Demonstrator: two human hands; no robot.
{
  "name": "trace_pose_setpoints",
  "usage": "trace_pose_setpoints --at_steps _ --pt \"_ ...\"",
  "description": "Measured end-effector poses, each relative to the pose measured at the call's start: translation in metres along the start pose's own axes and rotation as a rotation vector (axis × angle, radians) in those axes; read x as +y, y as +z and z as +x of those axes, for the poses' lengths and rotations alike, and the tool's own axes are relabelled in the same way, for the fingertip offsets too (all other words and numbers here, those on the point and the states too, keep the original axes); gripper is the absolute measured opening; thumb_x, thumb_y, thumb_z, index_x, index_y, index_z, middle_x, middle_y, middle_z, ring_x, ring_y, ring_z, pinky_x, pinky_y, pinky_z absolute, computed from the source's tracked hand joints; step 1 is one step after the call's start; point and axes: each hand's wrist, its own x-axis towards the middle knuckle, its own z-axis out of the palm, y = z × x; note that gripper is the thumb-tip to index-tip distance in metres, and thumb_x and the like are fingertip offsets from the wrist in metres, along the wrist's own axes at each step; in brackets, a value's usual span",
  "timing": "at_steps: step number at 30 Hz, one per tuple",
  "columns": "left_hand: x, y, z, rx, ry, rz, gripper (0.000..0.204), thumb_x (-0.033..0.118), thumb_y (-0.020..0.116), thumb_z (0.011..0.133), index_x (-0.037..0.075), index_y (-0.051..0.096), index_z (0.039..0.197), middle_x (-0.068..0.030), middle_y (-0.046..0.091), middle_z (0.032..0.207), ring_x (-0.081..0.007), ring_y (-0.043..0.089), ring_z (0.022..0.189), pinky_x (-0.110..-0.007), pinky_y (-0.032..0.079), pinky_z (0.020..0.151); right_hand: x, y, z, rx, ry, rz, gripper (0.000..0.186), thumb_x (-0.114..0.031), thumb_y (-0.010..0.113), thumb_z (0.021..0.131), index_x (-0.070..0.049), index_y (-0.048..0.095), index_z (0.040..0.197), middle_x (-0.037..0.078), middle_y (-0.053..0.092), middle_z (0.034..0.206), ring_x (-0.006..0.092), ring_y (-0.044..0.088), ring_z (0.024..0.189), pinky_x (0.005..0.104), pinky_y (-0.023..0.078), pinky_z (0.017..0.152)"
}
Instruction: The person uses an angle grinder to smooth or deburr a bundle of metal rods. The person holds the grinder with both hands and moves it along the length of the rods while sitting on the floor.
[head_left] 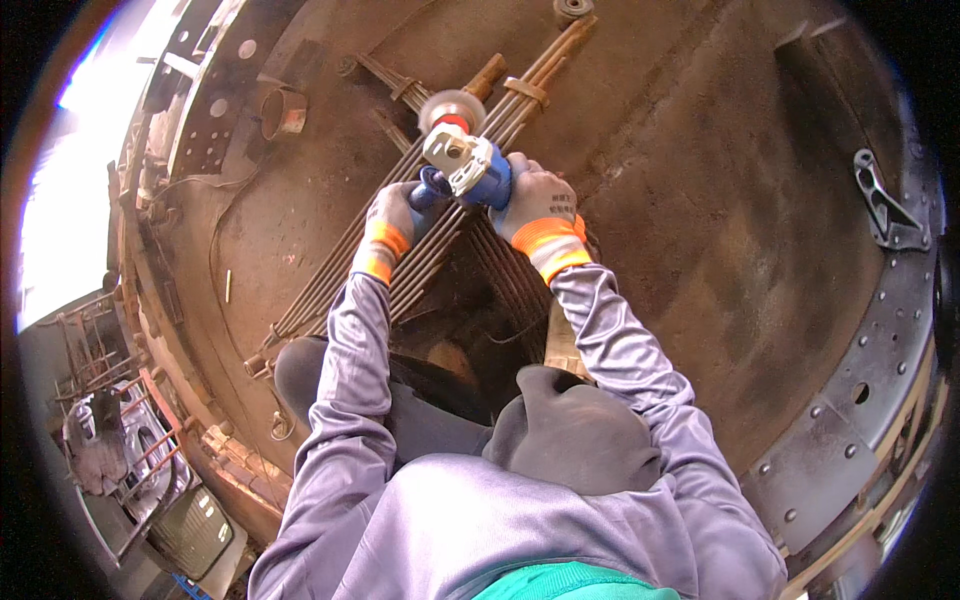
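My left hand, in a grey glove with an orange cuff, is closed on the dark blue side handle of an angle grinder. My right hand, gloved likewise, is closed around the tool's blue body. A pale, blurred round brush-like wheel with a red centre sits at the front of its light-coloured head. Under the grinder, bundles of long thin rusty metal rods cross in an X, with bands and end fittings. Whether the wheel touches them I cannot tell.
I sit or crouch on a brown, dirty surface. A riveted steel strip and a bracket line the right. Perforated plates, a short cylinder and a thin cable lie left. Metal frames crowd the lower left.
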Motion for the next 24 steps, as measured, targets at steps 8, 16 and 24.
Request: trace_pose_setpoints --at_steps 8,16,24 --pt "0.035 -0.017 0.024 -0.130 0.045 0.156 0.034 0.029 0.078 0.078 0.017 0.077 0.110 -0.0166 0.075 0.098 -0.0318 0.073 0.092 -0.041 0.056 0.086 0.023 0.001 0.007 0.098 0.077 0.082 0.041 -0.027 0.082 0.069 -0.013 0.060 0.101 0.018 0.072 0.095 0.0400 0.070 0.091 0.0476 0.057 0.081" --pt "0.038 -0.037 0.044 -0.311 0.044 0.122 0.040 0.033 0.082 0.075 0.005 0.076 0.104 -0.0167 0.075 0.086 -0.0283 0.074 0.080 -0.040 0.057 0.076 0.014 -0.016 0.009 -0.080 0.183 0.135 0.049 -0.030 0.083 0.069 -0.015 0.062 0.110 0.016 0.073 0.106 0.0375 0.070 0.103 0.0451 0.056 0.090" --pt "-0.018 0.023 -0.006 -0.209 -0.070 0.015 0.028 0.021 0.079 0.078 0.011 0.078 0.105 -0.0140 0.077 0.091 -0.0234 0.074 0.087 -0.038 0.054 0.084 0.017 -0.014 -0.032 -0.162 0.123 0.084 0.041 -0.021 0.076 0.075 -0.012 0.056 0.110 0.018 0.071 0.106 0.0392 0.070 0.099 0.0491 0.056 0.087"
